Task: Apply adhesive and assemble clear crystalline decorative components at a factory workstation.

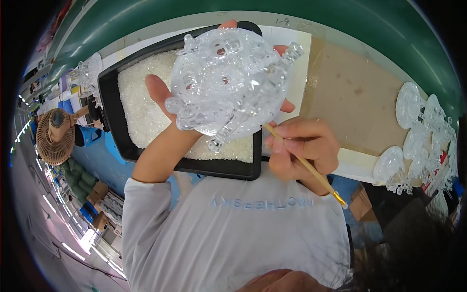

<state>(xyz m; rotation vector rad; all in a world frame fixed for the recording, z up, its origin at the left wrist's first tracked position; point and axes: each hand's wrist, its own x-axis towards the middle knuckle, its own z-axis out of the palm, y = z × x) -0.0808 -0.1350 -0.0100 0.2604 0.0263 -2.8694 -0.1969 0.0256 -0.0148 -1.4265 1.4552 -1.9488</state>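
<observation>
My left hand [159, 95] holds a clear, round plastic-looking ornament [214, 73] from beneath, thumb on its left side and fingertips showing around the far and right rim. Raised clear figures and a knobbly bar cover the ornament's face, with small glittery specks on it. In my right hand [309, 151], a slim wooden-handled paintbrush [314, 170] is pinched between thumb and fingers. Its bare handle end points at the ornament's lower right rim; whether it touches I cannot tell. The brush's yellow ferrule and pale tip point down to the right.
Below the ornament lies a black tray [111, 102] filled with white, sparkling granules [141, 104]. A brown board [357, 92] covers the table to the right, with several similar clear ornaments [408, 104] beyond it. A brown fan [56, 136] stands at the left.
</observation>
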